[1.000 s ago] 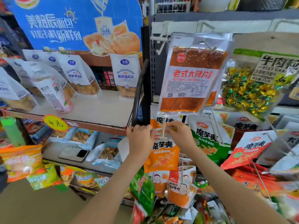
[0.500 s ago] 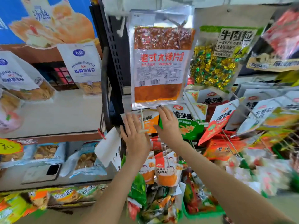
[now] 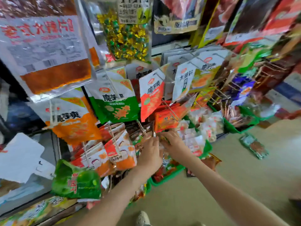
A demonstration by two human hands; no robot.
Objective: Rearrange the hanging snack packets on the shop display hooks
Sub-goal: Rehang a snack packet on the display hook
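Motion blur smeared the whole rack, leaving most print unreadable. The fingertips of the left hand (image 3: 149, 152) and right hand (image 3: 175, 141) were lost among the blurred packets just below the red packets (image 3: 164, 122), so whether either grip held one could not be told. The big orange-brown packet (image 3: 53, 75) at upper left was cut by the top and left edges. The candy bag (image 3: 128, 39) lost its top. A shoe (image 3: 143, 217) showed only partly at the near edge.
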